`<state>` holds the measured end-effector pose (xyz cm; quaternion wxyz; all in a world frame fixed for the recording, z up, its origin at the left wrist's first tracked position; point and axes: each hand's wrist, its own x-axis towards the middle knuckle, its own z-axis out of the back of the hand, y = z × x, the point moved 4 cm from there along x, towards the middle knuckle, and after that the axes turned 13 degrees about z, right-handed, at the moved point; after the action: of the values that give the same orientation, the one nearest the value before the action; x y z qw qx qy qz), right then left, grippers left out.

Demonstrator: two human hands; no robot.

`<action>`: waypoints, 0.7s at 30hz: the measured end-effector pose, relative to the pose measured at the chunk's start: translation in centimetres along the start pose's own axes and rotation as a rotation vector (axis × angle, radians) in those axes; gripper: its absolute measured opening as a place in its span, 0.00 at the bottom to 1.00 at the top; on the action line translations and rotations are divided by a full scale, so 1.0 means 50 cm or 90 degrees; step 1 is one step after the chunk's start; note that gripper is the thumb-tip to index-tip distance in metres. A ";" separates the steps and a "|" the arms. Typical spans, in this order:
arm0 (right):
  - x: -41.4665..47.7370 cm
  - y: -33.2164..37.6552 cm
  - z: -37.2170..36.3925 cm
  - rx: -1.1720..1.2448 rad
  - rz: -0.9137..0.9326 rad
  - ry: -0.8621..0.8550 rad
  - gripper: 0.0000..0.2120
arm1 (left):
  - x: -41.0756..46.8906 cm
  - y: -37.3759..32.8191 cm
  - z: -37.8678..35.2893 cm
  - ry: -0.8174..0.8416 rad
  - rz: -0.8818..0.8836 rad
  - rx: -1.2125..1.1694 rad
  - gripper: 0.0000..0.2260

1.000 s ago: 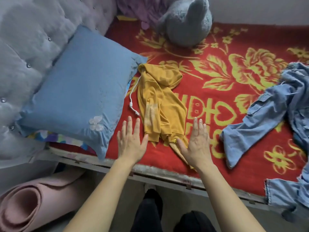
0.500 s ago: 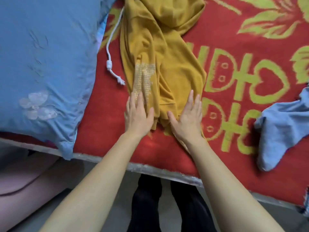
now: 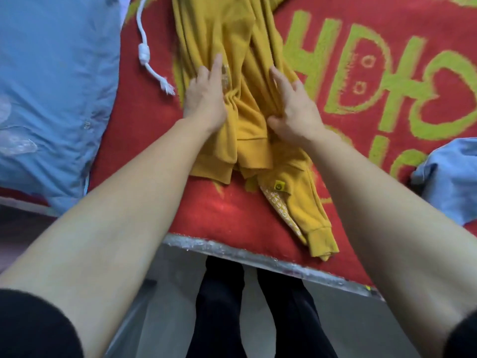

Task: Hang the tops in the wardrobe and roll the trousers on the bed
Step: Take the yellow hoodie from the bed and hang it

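From the head camera, a yellow top (image 3: 232, 60) is lying on a red blanket (image 3: 144, 140) on the bed, and both hands are resting on it, side by side. The left hand (image 3: 204, 99) is lying on the left side of the top with its fingers laid out over the cloth. Its thumb is hiding, so I cannot tell if it is gripping or only pressing. The right hand (image 3: 294, 112) is sitting on the right side of the top. Its thumb and fingers are pinching a bunch of cloth, and the cloth between the two hands is wrinkling up into folds.

Below the hands, the hem and one sleeve of the top are reaching toward the bed edge (image 3: 258, 257). Just left of the left hand, a white cord (image 3: 144, 52) is lying on the blanket. Further left, a blue pillow (image 3: 51, 86) is resting. Well off to the right of the right hand, a bit of blue jeans (image 3: 449, 177) is showing. Under the arms, two legs in black trousers (image 3: 219, 306) are standing by the bed.
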<state>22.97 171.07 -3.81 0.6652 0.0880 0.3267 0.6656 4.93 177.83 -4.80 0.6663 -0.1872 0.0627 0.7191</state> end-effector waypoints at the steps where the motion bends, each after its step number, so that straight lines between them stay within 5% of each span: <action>1: -0.024 0.006 -0.009 0.015 0.003 0.003 0.39 | -0.023 0.000 -0.007 0.005 0.005 -0.002 0.32; 7: -0.225 0.001 -0.083 0.052 -0.079 0.049 0.29 | -0.249 0.066 -0.074 0.171 0.016 -0.015 0.27; 11: -0.320 -0.007 -0.096 0.066 -0.117 0.248 0.24 | -0.385 0.104 -0.097 0.298 0.014 0.015 0.20; 15: -0.270 -0.017 -0.056 0.102 -0.198 0.407 0.32 | -0.360 0.089 -0.070 0.242 -0.044 0.152 0.17; 18: -0.181 -0.006 -0.001 -0.049 -0.166 0.203 0.28 | -0.282 0.069 -0.023 0.040 -0.090 0.171 0.17; 21: -0.099 0.020 0.048 0.059 -0.154 -0.112 0.23 | -0.203 0.080 -0.016 0.093 -0.038 0.128 0.31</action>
<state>23.96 167.26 0.16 0.7618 0.1365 0.3061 0.5544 1.59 167.66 -2.59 0.6965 -0.1731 0.1773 0.6734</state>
